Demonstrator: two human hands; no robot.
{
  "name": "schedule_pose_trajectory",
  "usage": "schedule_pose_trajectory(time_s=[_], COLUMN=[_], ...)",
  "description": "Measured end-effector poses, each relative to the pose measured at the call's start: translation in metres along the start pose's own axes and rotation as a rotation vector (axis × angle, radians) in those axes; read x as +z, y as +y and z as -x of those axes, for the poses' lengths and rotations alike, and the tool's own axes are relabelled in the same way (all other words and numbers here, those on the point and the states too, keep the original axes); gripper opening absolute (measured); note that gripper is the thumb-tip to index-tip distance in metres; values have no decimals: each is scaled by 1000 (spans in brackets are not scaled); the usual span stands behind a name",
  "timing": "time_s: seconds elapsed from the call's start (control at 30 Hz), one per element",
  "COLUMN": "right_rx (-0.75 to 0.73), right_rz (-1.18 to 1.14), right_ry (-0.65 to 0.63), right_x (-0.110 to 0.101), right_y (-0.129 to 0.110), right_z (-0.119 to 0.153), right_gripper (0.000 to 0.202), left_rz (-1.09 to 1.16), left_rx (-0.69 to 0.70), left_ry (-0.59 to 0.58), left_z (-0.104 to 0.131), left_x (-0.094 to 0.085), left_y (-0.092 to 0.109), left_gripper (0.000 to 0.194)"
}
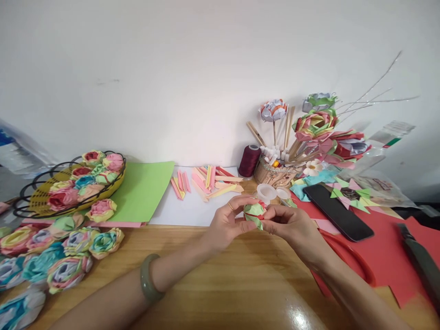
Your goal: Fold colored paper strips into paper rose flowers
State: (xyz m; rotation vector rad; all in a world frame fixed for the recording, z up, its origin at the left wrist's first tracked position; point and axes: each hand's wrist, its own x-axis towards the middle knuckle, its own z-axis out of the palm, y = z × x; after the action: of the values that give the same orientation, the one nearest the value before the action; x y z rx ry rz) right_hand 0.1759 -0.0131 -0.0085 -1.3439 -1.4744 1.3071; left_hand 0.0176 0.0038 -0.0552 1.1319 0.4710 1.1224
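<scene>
Between my two hands, above the wooden table [220, 279], is a small paper flower [253, 213] in light green with red edges. My left hand [231, 221] grips its left side, thumb below and fingers above. On the flower's right side, the thumb and fingers of my right hand [287, 224] pinch the paper. Just behind the hands stands a small clear plastic cup [266, 192]. Folded paper strips [213, 182] in pink, yellow and red lie on a white sheet [195, 215] beyond my left hand.
At left, a yellow basket [36, 201] holds paper flowers, and more paper flowers [68, 270] lie before it. A maroon thread spool [249, 161] stands beside a wooden holder [275, 172] with sticks and flowers. A black phone [338, 212], red paper [388, 256] and red-handled scissors [357, 259] lie right.
</scene>
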Motion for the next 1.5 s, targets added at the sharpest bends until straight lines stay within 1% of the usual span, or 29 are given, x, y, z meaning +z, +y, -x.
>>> schedule_pose_trajectory(time_s=[0.2,0.33,0.4,0.5,0.6,0.87,0.97,1.13,1.23,1.3,1.33,1.4,1.43,1.5], right_rx=[-12,-46,-63,-61,-58,-175,-255,-438,-554,-674,-751,-888,-932,-978], right_rz=[16,97,114,98,87,202,306,495,569,666,741,922,1006,1114], right_ry=[22,59,58,58,108,199,202,192,219,273,314,390,411,407], right_x=[3,1,0,0,0,0,2,6,7,8,8,9,9,10], right_y=[-5,-3,0,1,-1,-3,0,3,6,9,11,16,17,19], right_z=[0,1,0,0,1,4,4,5,7,8,8,8,8,8], right_gripper=[25,23,21,21,21,21,19,11,10,7,8,17,22,32], left_rz=[43,85,87,108,167,305,318,326,341,360,372,398,414,453], left_rx=[-23,-125,-171,-199,-203,-226,-226,-215,-216,-209,-203,-191,-187,-181], left_ry=[6,56,78,91,110,101,89,64,68,78,86,111,123,137], left_z=[2,1,-1,-2,-3,-2,-2,-1,-1,-1,-2,-2,-3,-3], left_x=[0,1,2,2,2,1,0,0,1,1,2,2,2,2], left_y=[0,2,2,4,6,6,5,4,4,5,5,6,6,6], left_gripper=[30,45,47,43,40,38,36,35,34,34,34,34,33,32])
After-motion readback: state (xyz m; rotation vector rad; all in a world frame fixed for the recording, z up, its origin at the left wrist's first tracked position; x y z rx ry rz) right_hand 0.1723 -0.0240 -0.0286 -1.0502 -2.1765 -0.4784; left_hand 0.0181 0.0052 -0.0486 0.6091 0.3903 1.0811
